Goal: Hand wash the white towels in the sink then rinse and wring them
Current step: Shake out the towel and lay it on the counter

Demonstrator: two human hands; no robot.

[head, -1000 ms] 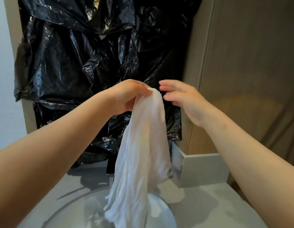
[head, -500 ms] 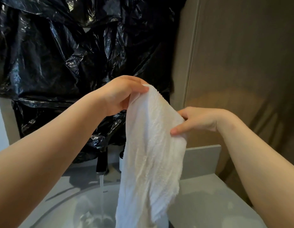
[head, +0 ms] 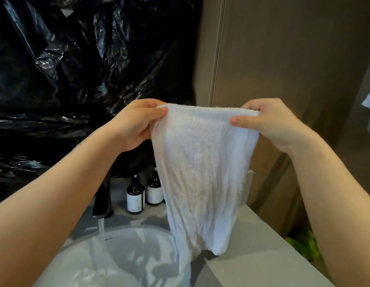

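**Towel held spread above the sink, head view.** Upper left: black plastic (head: 76, 69) covers the wall. Lower left: the tap (head: 102, 201) runs water (head: 101, 225) into the sink (head: 122, 237), which fills the bottom left of the frame. Left of centre: the left hand (head: 136, 125) pinches the upper left corner of the towel (head: 202, 172), with the thumb facing the camera and the fingers (head: 146, 102) curled over the hem. Two brown bottles (head: 135, 195) stand on the counter (head: 262, 235) between tap and towel.

Centre: the towel hangs flat from its top edge, which runs level from hand to hand. Its long axis falls straight down. The narrowed lower end hangs over the sink's right rim, right of the water; contact there cannot be told.

Right of centre: the right hand (head: 271, 123) pinches the other top corner in the same way, thumb in front. Both forearms reach up and forward at matching height, so neither hand is nearer. The towel lies wholly below the fingers. By this judgement, lowering both hands and shifting left would bring it under the tap.
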